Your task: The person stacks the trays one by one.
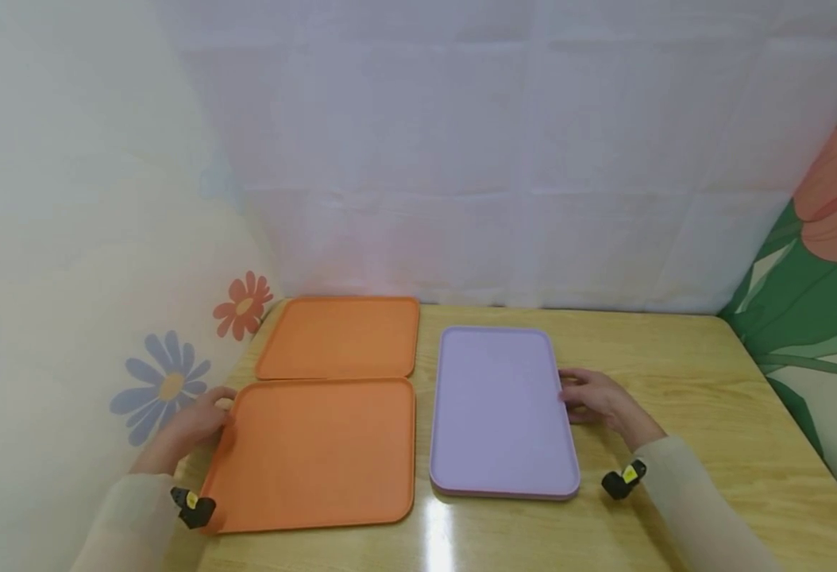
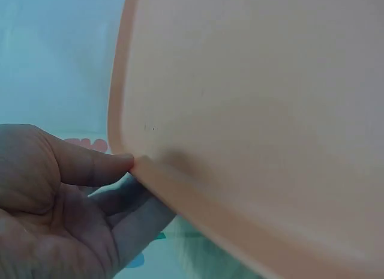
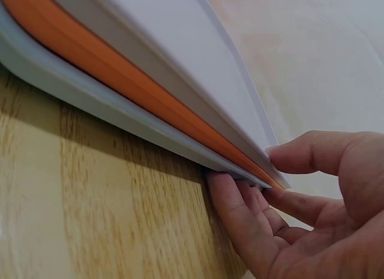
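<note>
My left hand (image 1: 200, 417) pinches the left edge of the near orange tray (image 1: 318, 453). In the left wrist view its thumb lies on the rim, with the other fingers beneath. On the right, my right hand (image 1: 597, 400) grips the long right edge of a stack of trays topped by a purple tray (image 1: 500, 405). The right wrist view shows an orange tray (image 3: 120, 75) in the middle of that stack and a pale tray (image 3: 108, 108) at the bottom. There the thumb is at the purple rim and the fingers reach to the bottom tray's edge.
A second orange tray (image 1: 343, 338) lies behind the near one, their edges close together. The trays are on a wood-grain table (image 1: 661, 357). White cloth (image 1: 504, 159) hangs behind it, and flower-printed panels stand at both sides.
</note>
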Available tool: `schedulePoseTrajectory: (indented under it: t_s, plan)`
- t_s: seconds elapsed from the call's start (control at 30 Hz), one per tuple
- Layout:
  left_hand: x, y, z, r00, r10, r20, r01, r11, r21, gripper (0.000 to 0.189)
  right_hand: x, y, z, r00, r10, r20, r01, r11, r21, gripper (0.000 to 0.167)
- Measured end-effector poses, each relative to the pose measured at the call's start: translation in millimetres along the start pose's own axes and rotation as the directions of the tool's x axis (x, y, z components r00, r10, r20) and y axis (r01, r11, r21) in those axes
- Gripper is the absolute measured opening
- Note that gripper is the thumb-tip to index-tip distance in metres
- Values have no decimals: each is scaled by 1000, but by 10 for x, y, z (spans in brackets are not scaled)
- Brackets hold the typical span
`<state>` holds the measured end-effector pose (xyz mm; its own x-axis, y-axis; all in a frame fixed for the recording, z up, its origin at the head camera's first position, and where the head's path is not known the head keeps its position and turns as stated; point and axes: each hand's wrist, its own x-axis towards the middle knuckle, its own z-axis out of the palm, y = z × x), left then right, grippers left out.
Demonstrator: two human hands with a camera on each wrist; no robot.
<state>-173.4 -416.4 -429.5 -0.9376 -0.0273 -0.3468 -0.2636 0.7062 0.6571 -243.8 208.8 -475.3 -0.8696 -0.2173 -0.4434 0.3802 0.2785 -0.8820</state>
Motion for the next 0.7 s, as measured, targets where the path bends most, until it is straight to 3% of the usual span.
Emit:
schedulePoseTrajectory:
  t_s: [0.2,0.33,0.43,0.57,0.7]
  plan:
    - [-20,43,-60,999,51,20,-48,992,-116,46,21,5,-12,1000,14,2,-14,1000,5,66]
    - [-50,25,-106,994,107,14,-100,966,-239,48,18,1,-16,1000,17,7,-17,1000,4,66]
    - [-64,-1,-142,986,165,0,-155,925,-348,49,12,0,-19,1000,13,14,-13,1000,1,66]
    - [-61,-25,-187,976,213,-46,-207,843,-497,50,12,9,-27,1000,11,17,-11,1000,-1,66]
    - [-76,-26,-211,970,229,-86,-237,795,-558,59,19,22,-37,1000,8,21,-8,1000,4,66]
